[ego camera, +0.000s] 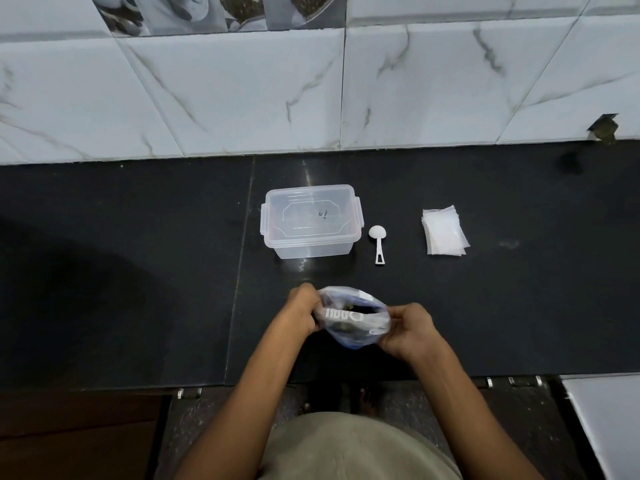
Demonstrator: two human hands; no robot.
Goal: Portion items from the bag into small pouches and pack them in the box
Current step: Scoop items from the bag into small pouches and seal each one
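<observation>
A crumpled plastic bag (353,320) with dark contents and white lettering sits near the front of the black counter. My left hand (299,311) grips its left side and my right hand (410,332) grips its right side, holding its mouth open. Behind it stands a clear plastic box (311,221) with its lid on. A white plastic scoop (377,242) lies to the right of the box. Farther right lies a stack of small clear pouches (445,232).
The black stone counter (138,271) runs the full width, backed by a marble-patterned tiled wall (242,98). The counter's front edge lies just below my hands. A white panel (606,420) shows at the lower right.
</observation>
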